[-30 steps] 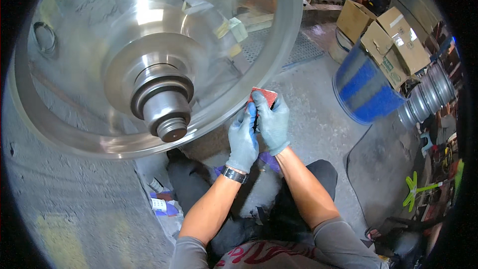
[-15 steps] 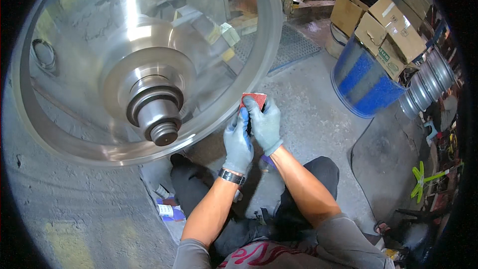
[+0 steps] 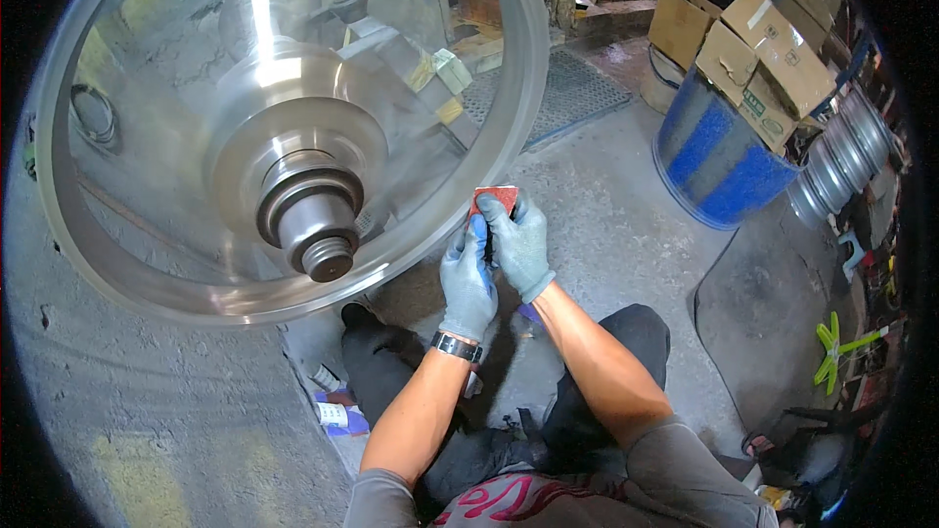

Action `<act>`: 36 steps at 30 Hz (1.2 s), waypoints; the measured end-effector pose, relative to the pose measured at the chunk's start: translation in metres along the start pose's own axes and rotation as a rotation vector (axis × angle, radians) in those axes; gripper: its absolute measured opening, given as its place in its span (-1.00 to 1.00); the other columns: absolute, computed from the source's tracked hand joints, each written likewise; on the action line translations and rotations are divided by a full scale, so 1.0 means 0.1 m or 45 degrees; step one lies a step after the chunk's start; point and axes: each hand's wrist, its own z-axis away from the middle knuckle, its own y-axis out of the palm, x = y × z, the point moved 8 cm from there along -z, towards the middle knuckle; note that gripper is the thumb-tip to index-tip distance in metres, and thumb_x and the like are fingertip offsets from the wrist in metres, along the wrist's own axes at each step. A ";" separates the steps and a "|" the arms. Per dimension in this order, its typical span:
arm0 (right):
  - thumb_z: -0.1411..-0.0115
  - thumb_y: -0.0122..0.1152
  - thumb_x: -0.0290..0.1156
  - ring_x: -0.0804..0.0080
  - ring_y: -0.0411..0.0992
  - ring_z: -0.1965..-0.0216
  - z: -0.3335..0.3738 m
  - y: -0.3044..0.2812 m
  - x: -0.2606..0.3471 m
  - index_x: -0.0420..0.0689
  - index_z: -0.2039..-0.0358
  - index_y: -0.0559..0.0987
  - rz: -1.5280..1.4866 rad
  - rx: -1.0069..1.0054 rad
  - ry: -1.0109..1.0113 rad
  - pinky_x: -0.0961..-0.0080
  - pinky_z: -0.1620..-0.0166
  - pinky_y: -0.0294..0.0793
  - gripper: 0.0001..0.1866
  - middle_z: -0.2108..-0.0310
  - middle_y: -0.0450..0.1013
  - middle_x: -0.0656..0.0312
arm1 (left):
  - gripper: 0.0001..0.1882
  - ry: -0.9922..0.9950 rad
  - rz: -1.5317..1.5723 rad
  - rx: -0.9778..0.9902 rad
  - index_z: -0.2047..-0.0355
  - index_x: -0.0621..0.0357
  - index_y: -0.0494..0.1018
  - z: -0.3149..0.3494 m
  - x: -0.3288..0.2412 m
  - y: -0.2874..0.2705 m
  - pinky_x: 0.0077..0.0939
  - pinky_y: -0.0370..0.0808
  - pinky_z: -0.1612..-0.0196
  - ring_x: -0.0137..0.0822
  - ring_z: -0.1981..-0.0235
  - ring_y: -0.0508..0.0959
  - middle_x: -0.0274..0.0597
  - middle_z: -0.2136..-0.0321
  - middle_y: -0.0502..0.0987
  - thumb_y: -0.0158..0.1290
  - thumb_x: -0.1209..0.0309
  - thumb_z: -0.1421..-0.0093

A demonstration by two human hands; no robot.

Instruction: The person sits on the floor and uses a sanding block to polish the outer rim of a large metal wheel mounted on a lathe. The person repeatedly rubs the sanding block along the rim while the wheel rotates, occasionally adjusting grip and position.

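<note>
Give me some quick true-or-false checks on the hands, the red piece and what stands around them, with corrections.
1. The left hand and the right hand both wear gloves. True.
2. The red piece lies on the floor. False: it is held up in the hands, near the rim of the large metal wheel.
3. A dark wristwatch is on the left wrist. True.
4. The blue drum stands to the left of the large metal wheel. False: it stands to the right.
5. A green star-shaped thing is toward the picture's right edge. True.
</note>
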 end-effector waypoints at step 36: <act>-0.23 0.39 -0.31 0.53 0.50 0.38 0.05 0.07 0.12 -0.25 0.28 0.61 0.100 -0.069 -0.095 0.46 0.29 0.49 -0.75 0.41 0.58 0.20 | -0.67 -0.025 0.073 0.030 -0.02 0.13 0.58 0.06 -0.05 0.00 -0.53 0.50 0.09 -0.51 0.13 0.57 -0.33 0.09 0.63 0.16 0.20 -0.38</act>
